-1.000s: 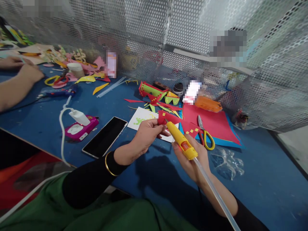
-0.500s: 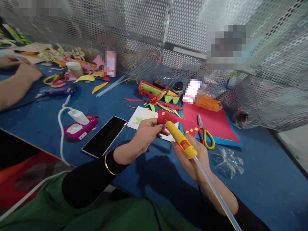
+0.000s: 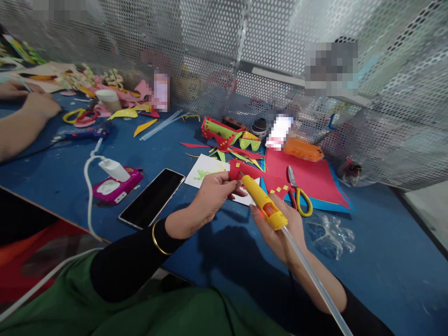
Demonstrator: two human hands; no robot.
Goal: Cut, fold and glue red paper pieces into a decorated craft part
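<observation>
Between thumb and fingers, my left hand pinches the left end of a red paper piece that carries small yellow squares. My right hand is wrapped round a yellow hot glue gun, a long clear glue stick coming out of its back end. The gun's metal nozzle lies at the red piece, close to my left fingertips; whether it touches cannot be made out. Under the red piece is a white sheet with green and yellow bits on it. Scissors with red and yellow handles lie just to the right.
Left of my arm are a dark phone and a purple power strip with a white cable. Red and green paper glasses stand behind the scraps. Red sheets and clear plastic lie right. Another person's hands are far left.
Both hands, the glue gun and the red paper piece stay almost exactly where they were. The other person's fingers at the far left have shifted slightly.
</observation>
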